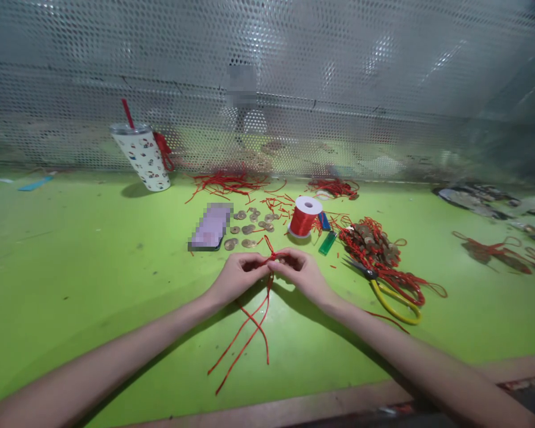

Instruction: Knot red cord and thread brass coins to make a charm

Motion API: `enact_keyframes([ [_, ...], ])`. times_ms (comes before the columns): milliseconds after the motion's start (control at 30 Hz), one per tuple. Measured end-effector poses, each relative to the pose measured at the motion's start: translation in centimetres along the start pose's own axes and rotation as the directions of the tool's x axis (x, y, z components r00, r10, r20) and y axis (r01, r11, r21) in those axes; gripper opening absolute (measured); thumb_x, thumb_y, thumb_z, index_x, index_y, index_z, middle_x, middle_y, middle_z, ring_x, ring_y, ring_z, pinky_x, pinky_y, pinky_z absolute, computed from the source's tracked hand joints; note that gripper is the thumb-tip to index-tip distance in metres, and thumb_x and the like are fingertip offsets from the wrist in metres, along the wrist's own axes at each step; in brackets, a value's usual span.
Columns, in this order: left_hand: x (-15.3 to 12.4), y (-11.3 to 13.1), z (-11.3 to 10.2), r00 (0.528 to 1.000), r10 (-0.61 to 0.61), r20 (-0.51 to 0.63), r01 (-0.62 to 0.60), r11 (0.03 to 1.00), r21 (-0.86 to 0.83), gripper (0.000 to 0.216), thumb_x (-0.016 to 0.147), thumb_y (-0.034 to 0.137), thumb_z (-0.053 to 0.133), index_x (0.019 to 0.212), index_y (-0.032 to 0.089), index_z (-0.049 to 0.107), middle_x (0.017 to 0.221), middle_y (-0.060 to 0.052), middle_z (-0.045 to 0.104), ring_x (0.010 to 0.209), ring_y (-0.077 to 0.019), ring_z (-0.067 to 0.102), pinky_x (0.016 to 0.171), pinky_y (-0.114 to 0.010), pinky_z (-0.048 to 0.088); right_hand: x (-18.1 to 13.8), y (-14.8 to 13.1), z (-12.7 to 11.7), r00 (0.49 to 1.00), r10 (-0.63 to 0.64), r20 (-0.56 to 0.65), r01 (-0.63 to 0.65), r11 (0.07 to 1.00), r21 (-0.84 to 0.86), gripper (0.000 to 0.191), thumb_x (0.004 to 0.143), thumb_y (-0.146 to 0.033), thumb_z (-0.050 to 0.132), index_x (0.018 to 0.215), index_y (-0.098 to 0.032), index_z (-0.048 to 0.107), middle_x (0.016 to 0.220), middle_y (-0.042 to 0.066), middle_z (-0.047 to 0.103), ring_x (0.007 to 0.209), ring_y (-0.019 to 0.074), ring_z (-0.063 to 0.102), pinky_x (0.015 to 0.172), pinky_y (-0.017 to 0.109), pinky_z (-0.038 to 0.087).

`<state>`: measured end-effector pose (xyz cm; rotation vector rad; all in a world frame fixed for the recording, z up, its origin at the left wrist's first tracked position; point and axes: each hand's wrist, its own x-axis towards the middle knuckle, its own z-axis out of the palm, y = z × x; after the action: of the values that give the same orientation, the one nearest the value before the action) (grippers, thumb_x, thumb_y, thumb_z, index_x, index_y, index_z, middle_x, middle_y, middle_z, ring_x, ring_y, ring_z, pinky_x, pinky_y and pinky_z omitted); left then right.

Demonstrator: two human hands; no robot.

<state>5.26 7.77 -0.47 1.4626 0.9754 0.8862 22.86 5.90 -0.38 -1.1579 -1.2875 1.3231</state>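
Three loose tails of red cord (270, 285) trail nearest me, on the near side of the spool (302, 222); I judge these unworked. Beyond them, nearer than the spool, I have the left hand (239, 276) and right hand (307, 275) pinched on the cord, its crossing strands between the fingertips and a small loop poking out past them. I'd call the knot partly formed. Right of the spool, heaped corded coins (372, 245) look done; left of it, loose coins (248, 229) seem left to tie.

Red cord (270, 282), lime-green tabletop (116, 261)
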Motion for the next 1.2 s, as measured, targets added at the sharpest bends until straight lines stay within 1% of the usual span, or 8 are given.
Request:
enact_keyframes([
  [67,0.02,0.07,-0.04,1.000,-0.002,0.012,0.002,1.000,-0.007,0.026,0.072,0.039,0.077,0.072,0.013,0.075,0.068,-0.003,0.068,0.063,-0.0136,0.056,0.062,-0.025,0.043,-0.04,-0.01,0.10,1.000,0.016,-0.003,-0.016,1.000,0.011,0.041,0.066,-0.053,0.085,0.081,-0.018,0.070,0.063,-0.003,0.058,0.057,0.0109,0.046,0.054,0.027,0.034],
  [167,0.08,0.22,-0.09,0.999,-0.010,0.044,0.010,1.000,-0.013,0.025,0.071,0.038,0.078,0.069,0.013,0.072,0.061,0.000,0.063,0.057,-0.0111,0.050,0.057,-0.024,0.039,-0.04,-0.05,0.22,0.999,0.040,-0.032,-0.039,0.999,0.035,0.042,0.063,-0.053,0.086,0.078,-0.017,0.070,0.069,0.001,0.064,0.061,0.0120,0.051,0.057,0.028,0.038],
  [267,0.13,0.35,-0.15,0.996,-0.017,0.082,0.017,1.000,-0.004,0.027,0.071,0.038,0.076,0.067,0.013,0.071,0.058,0.000,0.059,0.055,-0.0100,0.046,0.053,-0.023,0.034,0.01,0.08,0.28,0.998,0.029,-0.057,-0.027,0.999,0.032,0.042,0.062,-0.053,0.087,0.075,-0.017,0.069,0.069,0.001,0.064,0.061,0.0127,0.053,0.059,0.029,0.040],
  [367,0.10,0.38,-0.16,0.995,-0.014,0.095,0.011,1.000,0.024,0.028,0.072,0.039,0.074,0.066,0.012,0.069,0.058,0.001,0.056,0.055,-0.0100,0.044,0.053,-0.023,0.032,0.07,0.26,0.20,0.999,0.007,-0.044,-0.006,1.000,0.008,0.041,0.064,-0.053,0.085,0.076,-0.018,0.069,0.068,0.000,0.064,0.062,0.0132,0.053,0.058,0.029,0.041],
  [533,-0.08,0.43,-0.11,0.999,0.011,0.041,-0.013,0.998,0.053,0.030,0.076,0.042,0.073,0.069,0.013,0.068,0.058,0.002,0.053,0.055,-0.0099,0.043,0.052,-0.023,0.030,0.07,-0.03,-0.36,0.998,-0.050,-0.023,0.049,0.997,-0.060,0.038,0.075,-0.055,0.077,0.080,-0.018,0.070,0.070,0.001,0.064,0.061,0.0130,0.051,0.056,0.028,0.039],
  [700,-0.15,0.44,-0.18,1.000,-0.015,0.008,0.015,0.997,-0.073,0.034,0.079,0.049,0.072,0.086,0.015,0.070,0.058,0.005,0.046,0.050,-0.0082,0.037,0.047,-0.022,0.028,-0.10,-0.42,-0.71,0.994,-0.092,-0.066,0.083,0.989,-0.122,0.037,0.079,-0.055,0.074,0.078,-0.019,0.069,0.065,-0.001,0.058,0.056,0.0126,0.045,0.051,0.028,0.035],
  [1000,-0.03,0.17,-0.36,1.000,-0.010,-0.022,0.009,0.999,-0.034,0.035,0.079,0.049,0.072,0.081,0.014,0.070,0.050,0.007,0.040,0.045,-0.0068,0.032,0.045,-0.023,0.020,-0.20,-0.33,-0.49,0.989,-0.121,-0.083,0.110,0.985,-0.130,0.033,0.078,-0.051,0.075,0.077,-0.018,0.071,0.068,0.002,0.061,0.061,0.0148,0.046,0.055,0.030,0.036],
  [1200,0.06,-0.21,-0.52,1.000,-0.024,-0.012,0.023,0.998,-0.060,0.037,0.078,0.050,0.074,0.082,0.013,0.071,0.048,0.008,0.037,0.044,-0.0065,0.031,0.045,-0.022,0.020,-0.25,-0.30,-0.41,0.980,-0.168,-0.103,0.151,0.976,-0.159,0.028,0.080,-0.047,0.075,0.074,-0.020,0.071,0.067,0.001,0.060,0.059,0.0146,0.044,0.055,0.031,0.035],
])
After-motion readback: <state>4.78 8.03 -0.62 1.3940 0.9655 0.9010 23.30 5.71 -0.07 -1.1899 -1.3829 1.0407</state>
